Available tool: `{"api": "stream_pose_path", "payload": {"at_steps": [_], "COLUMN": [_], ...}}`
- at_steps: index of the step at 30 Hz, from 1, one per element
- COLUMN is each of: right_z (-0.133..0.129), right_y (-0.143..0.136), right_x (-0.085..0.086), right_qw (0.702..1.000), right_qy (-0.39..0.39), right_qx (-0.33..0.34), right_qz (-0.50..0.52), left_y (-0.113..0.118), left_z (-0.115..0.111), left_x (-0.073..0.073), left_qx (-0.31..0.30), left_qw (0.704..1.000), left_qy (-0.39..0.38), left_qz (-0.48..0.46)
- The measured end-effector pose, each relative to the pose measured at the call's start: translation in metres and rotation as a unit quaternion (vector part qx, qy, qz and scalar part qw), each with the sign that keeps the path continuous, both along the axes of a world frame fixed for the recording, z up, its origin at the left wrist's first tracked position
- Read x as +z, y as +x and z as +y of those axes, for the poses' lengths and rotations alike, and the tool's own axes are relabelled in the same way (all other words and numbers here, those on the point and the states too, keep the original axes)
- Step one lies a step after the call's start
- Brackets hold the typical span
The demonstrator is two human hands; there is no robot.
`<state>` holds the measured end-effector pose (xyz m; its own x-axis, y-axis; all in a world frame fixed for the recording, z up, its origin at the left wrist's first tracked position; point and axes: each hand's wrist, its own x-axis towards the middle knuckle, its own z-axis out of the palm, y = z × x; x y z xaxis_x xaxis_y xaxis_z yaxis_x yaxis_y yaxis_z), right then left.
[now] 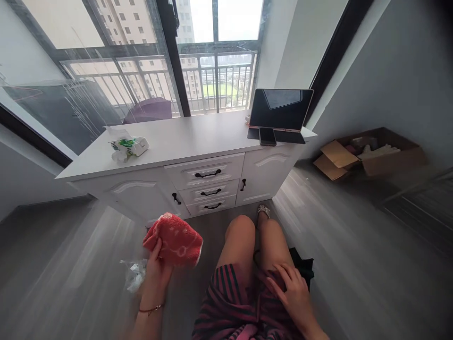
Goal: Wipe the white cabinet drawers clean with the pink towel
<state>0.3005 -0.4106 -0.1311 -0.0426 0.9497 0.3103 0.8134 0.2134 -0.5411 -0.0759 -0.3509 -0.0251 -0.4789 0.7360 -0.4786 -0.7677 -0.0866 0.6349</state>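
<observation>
A red towel (179, 241) with a pale pattern and a white edge is gripped in my left hand (159, 264), above the floor in front of the cabinet. The thumb presses on the cloth; most of the other fingers are hidden behind it. My right hand (292, 288) lies on my right thigh over the striped purple and dark clothing (226, 302). Its fingers are stretched out, with nothing held in them. Below the towel, beside my left wrist, a clear plastic bag (135, 276) with white stuff inside lies on the floor.
Before me stands a white cabinet (198, 137) with drawers and doors. On top are a tissue pack (130, 145), a tablet (281, 109) propped upright and a phone (267, 137). An open cardboard box (392, 160) sits on the floor at the right. Windows rise behind the cabinet.
</observation>
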Motion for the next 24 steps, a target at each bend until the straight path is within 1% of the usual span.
{"api": "stream_pose_path", "payload": {"at_steps": [1,3,4,5,6,7,8,9,10,11,12,13,15,17,19,21,22,23,24], "right_z": [-0.009,-0.018,-0.014,-0.005,0.01,0.03,0.053,0.077,0.1,0.12,0.136,0.146,0.152,0.14,0.12,0.095,0.083,0.071,0.06], "right_y": [0.014,0.031,0.035,0.037,0.039,0.043,0.048,0.055,0.064,0.073,0.082,0.089,0.096,0.088,0.069,0.042,0.027,0.012,-0.003], "right_x": [-0.01,-0.022,-0.024,-0.022,-0.018,-0.013,-0.006,0.0,0.005,0.008,0.008,0.006,-0.002,-0.013,-0.018,-0.015,-0.011,-0.006,0.0], "right_qw": [0.998,0.991,0.989,0.99,0.994,0.998,0.997,0.981,0.953,0.927,0.909,0.906,0.916,0.933,0.945,0.967,0.986,0.998,0.998], "right_qy": [0.02,0.039,0.042,0.043,0.045,0.045,0.048,0.06,0.067,0.052,0.018,0.002,-0.042,-0.073,-0.084,-0.059,-0.026,0.001,0.004], "right_qx": [0.008,0.047,0.065,0.072,0.057,0.018,-0.062,-0.173,-0.273,-0.344,-0.386,-0.395,-0.372,-0.328,-0.293,-0.232,-0.161,-0.07,0.022], "right_qz": [-0.058,-0.12,-0.124,-0.11,-0.084,-0.044,0.008,0.065,0.113,0.143,0.155,0.155,0.146,0.131,0.117,0.084,0.044,-0.005,-0.058], "left_y": [-0.004,-0.005,-0.002,0.002,0.006,0.01,0.013,0.016,0.017,0.017,0.016,0.014,0.008,0.002,-0.004,-0.007,-0.008,-0.007,-0.006], "left_z": [-0.002,-0.006,-0.008,-0.009,-0.01,-0.011,-0.011,-0.012,-0.012,-0.013,-0.014,-0.015,-0.018,-0.021,-0.023,-0.024,-0.023,-0.023,-0.022], "left_x": [-0.004,-0.01,-0.011,-0.012,-0.011,-0.01,-0.009,-0.007,-0.006,-0.004,-0.003,-0.003,-0.003,-0.007,-0.012,-0.015,-0.016,-0.016,-0.015], "left_qx": [0.0,0.009,0.017,0.026,0.034,0.037,0.036,0.032,0.029,0.029,0.033,0.038,0.048,0.051,0.054,0.057,0.061,0.064,0.066], "left_qw": [1.0,1.0,0.999,0.998,0.997,0.997,0.997,0.998,0.998,0.998,0.998,0.998,0.998,0.998,0.998,0.998,0.998,0.998,0.998], "left_qy": [-0.001,-0.02,-0.031,-0.042,-0.049,-0.05,-0.047,-0.043,-0.042,-0.042,-0.042,-0.044,-0.039,-0.028,-0.025,-0.027,-0.026,-0.024,-0.022], "left_qz": [0.002,-0.009,-0.019,-0.032,-0.042,-0.046,-0.044,-0.038,-0.032,-0.025,-0.02,-0.018,-0.013,-0.006,0.002,0.008,0.009,0.006,-0.002]}}
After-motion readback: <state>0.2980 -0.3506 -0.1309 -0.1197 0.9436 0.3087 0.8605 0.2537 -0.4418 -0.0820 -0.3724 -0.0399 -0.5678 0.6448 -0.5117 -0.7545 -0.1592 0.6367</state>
